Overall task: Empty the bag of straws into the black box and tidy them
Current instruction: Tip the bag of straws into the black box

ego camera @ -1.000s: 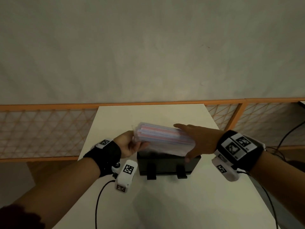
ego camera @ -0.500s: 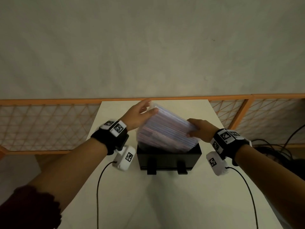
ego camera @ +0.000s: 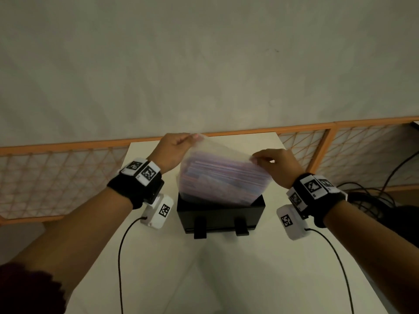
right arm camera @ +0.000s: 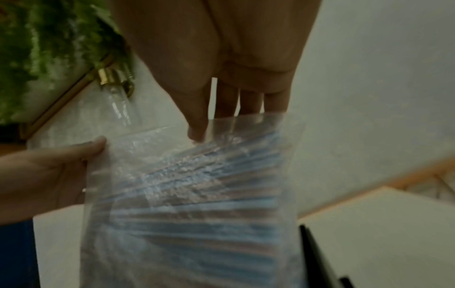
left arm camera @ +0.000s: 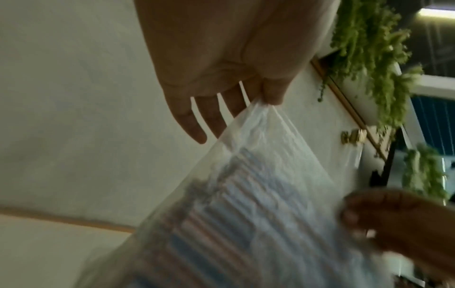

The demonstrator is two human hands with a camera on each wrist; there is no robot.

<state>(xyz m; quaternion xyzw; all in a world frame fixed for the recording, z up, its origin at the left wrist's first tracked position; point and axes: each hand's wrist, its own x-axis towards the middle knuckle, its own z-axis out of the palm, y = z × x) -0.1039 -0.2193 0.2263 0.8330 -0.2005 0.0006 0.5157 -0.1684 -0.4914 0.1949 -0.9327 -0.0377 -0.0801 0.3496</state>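
A clear plastic bag (ego camera: 217, 175) full of coloured straws (ego camera: 224, 177) hangs upended over the black box (ego camera: 221, 213), its lower end inside the box's opening. My left hand (ego camera: 174, 150) pinches the bag's upper left corner. My right hand (ego camera: 275, 165) pinches the upper right corner. In the left wrist view the left hand (left arm camera: 265, 97) nips the bag (left arm camera: 258, 194) between thumb and finger. In the right wrist view the right hand (right arm camera: 206, 126) holds the bag's (right arm camera: 197, 194) top edge, with the box's rim (right arm camera: 312, 243) at lower right.
The box stands in the middle of a white table (ego camera: 226, 279). An orange-framed mesh fence (ego camera: 56, 177) runs behind the table, with a plain wall above. Black cables (ego camera: 371, 200) lie on the floor at the right. Thin cables run from both wrist cameras across the table.
The bag went from lying flat over the box to standing upended in its opening. Both hands rose and shifted to the bag's upper corners.
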